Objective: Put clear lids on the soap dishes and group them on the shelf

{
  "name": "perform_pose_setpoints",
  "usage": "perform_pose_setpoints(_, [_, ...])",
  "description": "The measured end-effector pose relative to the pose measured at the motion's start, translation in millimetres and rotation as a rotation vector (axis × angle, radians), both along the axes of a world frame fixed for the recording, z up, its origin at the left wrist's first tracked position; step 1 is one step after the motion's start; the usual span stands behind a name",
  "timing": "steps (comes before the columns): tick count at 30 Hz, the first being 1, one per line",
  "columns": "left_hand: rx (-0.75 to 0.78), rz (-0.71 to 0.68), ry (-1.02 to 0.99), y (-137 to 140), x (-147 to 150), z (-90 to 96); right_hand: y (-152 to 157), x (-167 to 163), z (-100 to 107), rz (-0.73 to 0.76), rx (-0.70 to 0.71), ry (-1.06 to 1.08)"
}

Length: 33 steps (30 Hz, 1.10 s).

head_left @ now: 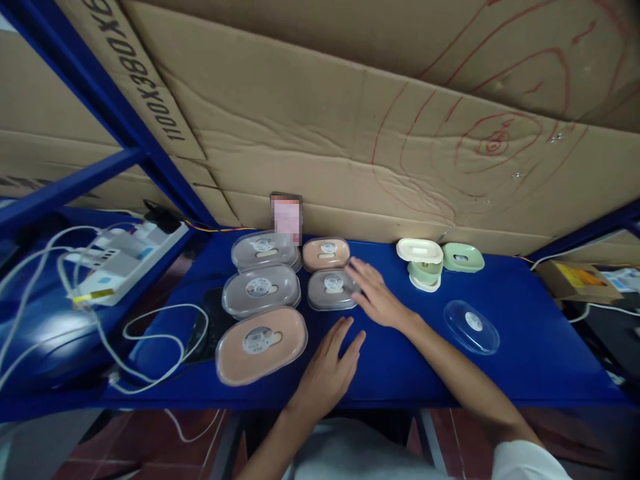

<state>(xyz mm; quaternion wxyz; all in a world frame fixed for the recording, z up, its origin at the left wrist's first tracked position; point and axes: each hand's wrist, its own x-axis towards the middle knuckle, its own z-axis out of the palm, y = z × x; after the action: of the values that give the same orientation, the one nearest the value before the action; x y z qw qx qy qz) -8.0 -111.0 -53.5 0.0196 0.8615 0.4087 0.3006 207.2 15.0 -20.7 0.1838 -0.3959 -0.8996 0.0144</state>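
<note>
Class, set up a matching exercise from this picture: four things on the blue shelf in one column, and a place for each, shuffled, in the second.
Things:
1. Big pink box
2. Loose clear lid
3. Right hand
4. Power strip

Places:
A. Far left, with white cables
B. Touching the small grey box
C. Front of the left-hand row of boxes
D. Alone on the blue shelf, right of the arms

Pairs: 1-C, 2-D, 3-B, 4-A

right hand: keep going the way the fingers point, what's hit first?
Probably the grey lidded box: the right hand points up-left and its fingertips already sit at that box's right edge. Beyond it lies the pink lidded box. Actual contact is unclear.
</note>
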Motion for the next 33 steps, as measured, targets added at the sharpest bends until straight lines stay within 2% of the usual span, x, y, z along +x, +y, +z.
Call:
perform_pose_setpoints(4, [-0.061,-0.013,-0.008,4.3,-0.3,-1.5,17.5,52.6,-1.4,-0.485,0.16,-0.013])
perform_pose_setpoints(6, [-0.067,-0.021,-0.015,5.8,0.0,-2.2,26.2,82.0,-2.7,-0.639,0.206,-0.064])
perform_pose_setpoints(7, [-0.07,-0.024,-0.019,6.2,0.1,-2.3,29.8,93.1,-2.3,-0.669,0.208,-0.081])
perform_pose_setpoints(9, [-0.077,-0.029,-0.023,6.4,-0.2,-1.5,31.4,104.0,0.2,-0.65,0.192,-0.101])
perform_pose_setpoints(11, [-0.078,-0.033,-0.025,5.6,-1.2,0.4,19.6,98.2,2.7,-0.554,0.203,-0.099])
perform_pose_setpoints(15, [-0.054,-0.011,-0.033,4.0,-3.5,3.7,-48.6,54.2,-1.6,-0.252,0.261,-0.043])
perform_pose_setpoints(18, [-0.068,-0.038,0.014,5.6,-2.6,1.3,-98.4,26.7,-5.6,-0.003,0.153,0.025])
perform_pose_setpoints(20, [-0.098,-0.067,0.045,7.6,-0.8,-2.1,-106.1,25.1,-2.8,0.121,0.066,0.075])
perform_pose_setpoints(21, [-0.114,-0.073,0.051,8.5,0.1,-3.7,-100.5,29.9,-0.1,0.12,0.052,0.1])
perform_pose_setpoints(22, [-0.125,-0.073,0.05,9.2,1.0,-4.9,-89.3,37.8,2.8,0.057,0.071,0.118])
perform_pose_setpoints(23, [-0.133,-0.072,0.045,9.8,1.6,-5.5,-73.8,47.9,5.3,-0.059,0.123,0.125])
perform_pose_setpoints(26, [-0.14,-0.078,0.02,10.3,1.6,-3.3,-18.8,80.9,7.0,-0.53,0.348,0.039])
perform_pose_setpoints(27, [-0.141,-0.085,0.014,10.1,0.8,-1.8,-3.5,89.8,5.5,-0.602,0.38,0.03])
perform_pose_setpoints(30, [-0.157,-0.096,0.003,7.5,-3.6,1.1,16.6,103.6,0.0,-0.637,0.385,0.023])
perform_pose_setpoints(33, [-0.185,-0.087,-0.013,1.4,-9.6,-1.5,-6.8,101.7,0.0,-0.584,0.342,0.025])
